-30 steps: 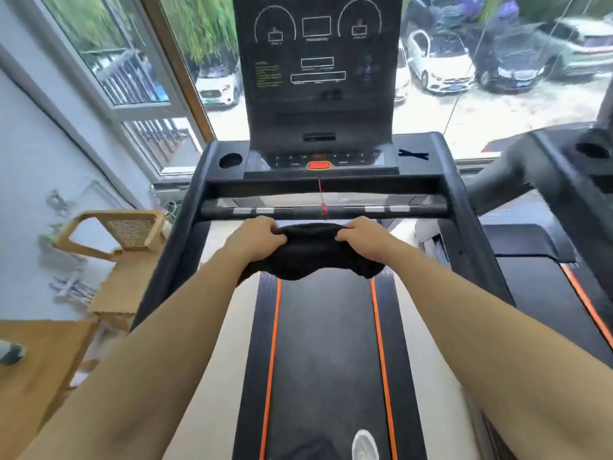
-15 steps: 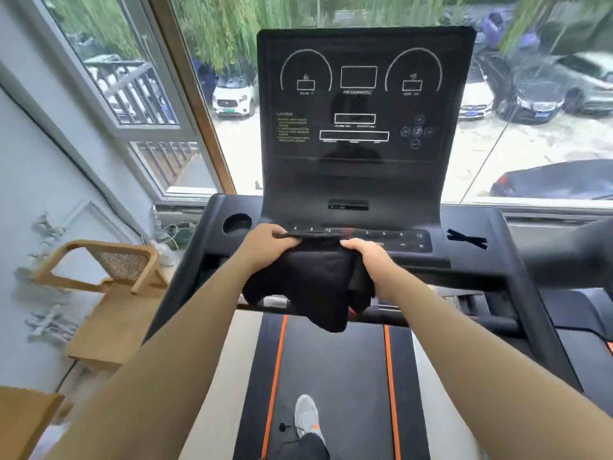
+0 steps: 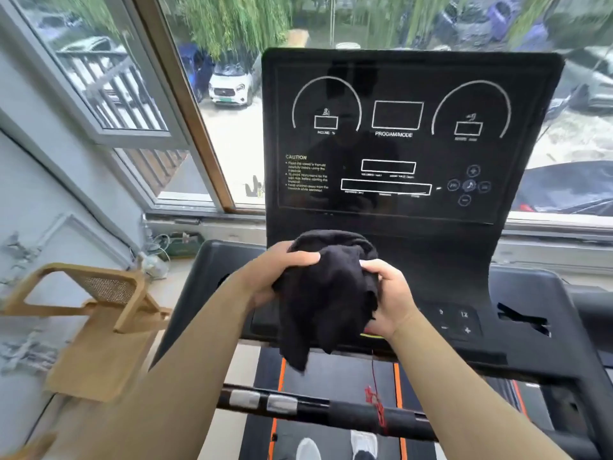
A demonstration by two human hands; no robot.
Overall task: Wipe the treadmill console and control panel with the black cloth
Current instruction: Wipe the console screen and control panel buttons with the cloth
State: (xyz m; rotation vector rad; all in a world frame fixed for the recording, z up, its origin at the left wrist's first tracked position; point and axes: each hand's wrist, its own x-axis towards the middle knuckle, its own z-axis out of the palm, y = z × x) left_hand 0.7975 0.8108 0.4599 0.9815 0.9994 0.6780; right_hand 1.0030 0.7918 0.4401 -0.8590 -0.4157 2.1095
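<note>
We stand on the treadmill with the black cloth (image 3: 326,293) bunched between both hands, just in front of the lower edge of the console (image 3: 411,137). Our left hand (image 3: 275,277) is curled over the cloth's upper left, fingers closed down on the fabric; our right hand (image 3: 386,297) clamps the right side, thumb and fingers pinching a fold. A loose tail of cloth hangs down past the edge of the control panel (image 3: 459,322), whose few visible buttons sit just right of our right hand. The rest of the panel is hidden behind cloth and hands, so we cannot tell whether the cloth is actually pressed against it or held just off it.

We judge this to be the gathering step: shaping the cloth into a pad before wiping starts in earnest. The dark display above looks untouched, though glare and reflections make smudges hard to read. The next move calls for flattening the wad under one palm and sweeping it across the screen, then along the button row, with light pressure over the keys so none is triggered.
</note>
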